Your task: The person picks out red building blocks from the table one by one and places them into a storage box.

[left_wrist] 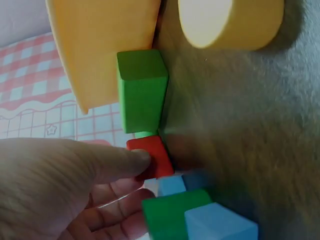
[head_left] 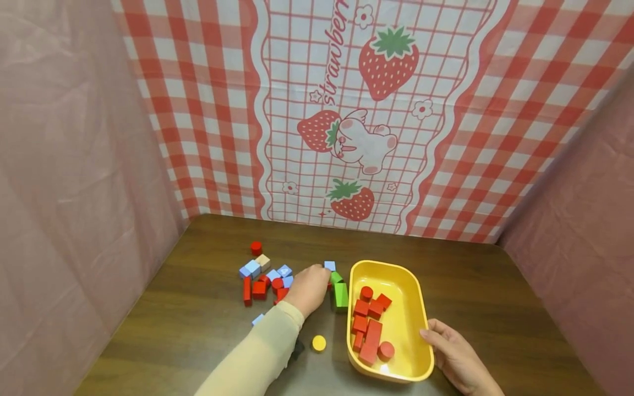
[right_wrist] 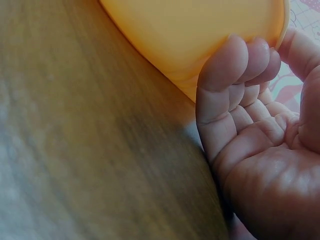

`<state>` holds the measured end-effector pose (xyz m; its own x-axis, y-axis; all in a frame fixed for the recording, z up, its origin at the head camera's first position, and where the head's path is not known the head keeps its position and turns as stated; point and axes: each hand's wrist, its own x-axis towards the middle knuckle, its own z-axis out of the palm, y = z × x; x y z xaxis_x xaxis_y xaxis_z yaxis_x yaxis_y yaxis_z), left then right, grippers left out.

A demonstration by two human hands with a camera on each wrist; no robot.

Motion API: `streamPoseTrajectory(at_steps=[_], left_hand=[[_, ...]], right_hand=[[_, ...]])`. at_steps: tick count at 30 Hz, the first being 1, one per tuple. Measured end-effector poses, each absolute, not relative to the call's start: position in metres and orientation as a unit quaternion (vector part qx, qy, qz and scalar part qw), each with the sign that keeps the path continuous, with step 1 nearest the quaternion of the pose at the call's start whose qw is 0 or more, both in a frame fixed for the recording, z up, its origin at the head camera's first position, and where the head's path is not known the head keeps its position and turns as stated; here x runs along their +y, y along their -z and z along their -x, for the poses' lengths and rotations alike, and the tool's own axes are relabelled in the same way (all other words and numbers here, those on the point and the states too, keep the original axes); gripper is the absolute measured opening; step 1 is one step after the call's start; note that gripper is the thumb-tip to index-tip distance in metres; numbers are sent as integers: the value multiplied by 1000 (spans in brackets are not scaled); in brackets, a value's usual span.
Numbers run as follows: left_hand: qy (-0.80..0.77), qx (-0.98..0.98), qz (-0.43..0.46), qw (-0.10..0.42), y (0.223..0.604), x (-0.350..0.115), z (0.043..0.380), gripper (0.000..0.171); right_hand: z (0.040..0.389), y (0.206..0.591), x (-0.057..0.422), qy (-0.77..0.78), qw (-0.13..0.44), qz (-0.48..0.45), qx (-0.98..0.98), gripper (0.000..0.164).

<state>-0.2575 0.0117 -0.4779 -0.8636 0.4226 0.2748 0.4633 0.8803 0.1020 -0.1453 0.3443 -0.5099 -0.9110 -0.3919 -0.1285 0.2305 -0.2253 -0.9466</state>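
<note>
My left hand (head_left: 311, 287) reaches down among the scattered blocks, left of a yellow plastic tub (head_left: 405, 308). In the left wrist view its thumb presses on a red block (left_wrist: 161, 164), with the fingers at the far side. Close by stand a tall green block (left_wrist: 142, 92), a darker green block (left_wrist: 170, 212) and a light blue block (left_wrist: 220, 222). My right hand (head_left: 458, 355) grips the tub's right side, thumb at the rim and curled fingers against the outer wall (right_wrist: 185, 35). Several red blocks (head_left: 370, 342) lie inside the tub, mostly along its left half.
Left of my left hand lie several loose blocks: red (head_left: 260, 290), light blue (head_left: 252, 268) and a plain wooden one (head_left: 262, 262). A red cylinder (head_left: 256, 248) sits farther back. Nearer me is a yellow cylinder (head_left: 319, 344). A checked strawberry cloth (head_left: 297, 165) hangs behind the table.
</note>
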Motion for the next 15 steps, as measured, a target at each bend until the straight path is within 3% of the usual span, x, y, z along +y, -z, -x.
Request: streamPoseTrajectory(at_steps=[6,11,15], left_hand=[[98,-958,222,151,449,20,249,12],[124,-929,328,118,432,56,220,19],[91,-906,403,89,438,83,201,9]], right_hand=[[146,510,344,774,196,68,599,14],[147,509,343,768,191,57,609,13],[146,510,343,765,190,63,613,14]])
